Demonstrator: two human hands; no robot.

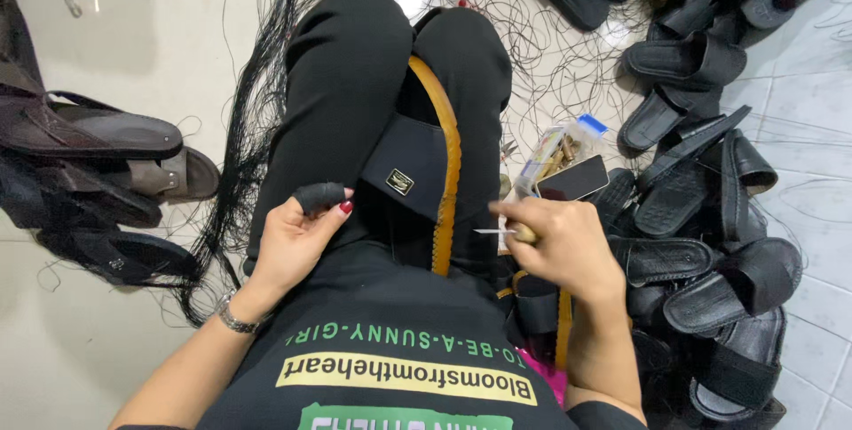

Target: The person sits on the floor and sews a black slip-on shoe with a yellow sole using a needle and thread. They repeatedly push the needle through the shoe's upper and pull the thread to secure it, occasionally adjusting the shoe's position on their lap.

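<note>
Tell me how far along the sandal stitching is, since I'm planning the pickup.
Done cannot be told: black sandals lie heaped on the right, brown ones on the left. In hand: one sandal clamped between the knees, right hand gripping a needle tool, left hand beside it. Loose black thread remains on the floor.

The black strap sandal with a tan-orange sole edge carries a small gold-rimmed badge. The left hand wears a black fingertip cover and red nail polish. Black slide sandals and black thread strands lie on the pale glossy tiled floor.
</note>
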